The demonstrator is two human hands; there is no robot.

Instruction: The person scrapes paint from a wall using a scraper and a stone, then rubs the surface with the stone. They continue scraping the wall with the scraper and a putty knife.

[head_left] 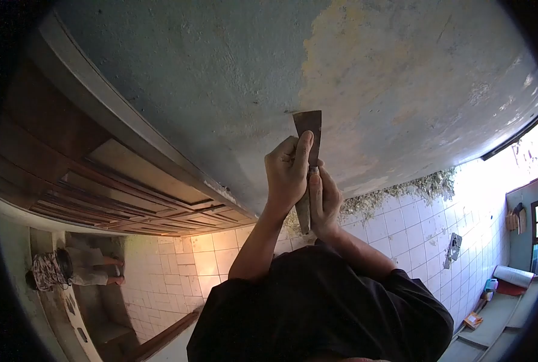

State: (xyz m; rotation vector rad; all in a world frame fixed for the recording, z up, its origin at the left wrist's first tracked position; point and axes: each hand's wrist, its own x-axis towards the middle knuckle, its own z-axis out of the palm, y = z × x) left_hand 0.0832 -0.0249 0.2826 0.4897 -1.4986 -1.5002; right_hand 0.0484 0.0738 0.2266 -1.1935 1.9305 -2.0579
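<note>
A scraper point(309, 120) with a wide, dark metal blade points up at the wall, its edge at or very near the surface. My left hand point(286, 172) is closed around it, with the thumb pressed along the blade. Just below and to the right, my right hand point(328, 202) is closed on the handle, whose end sticks out beneath. The wall point(220, 78) has blue-green paint on the left. Around and right of the blade is a paler patch point(371, 78) with yellowish edges.
A brown wooden panelled door point(142, 175) with its frame is on the left. Scraped flakes point(371, 202) lie along the wall's foot on white floor tiles point(396, 223). A person point(79, 266) is at the far left. A metal plate-like object point(453, 248) lies on the right tiles.
</note>
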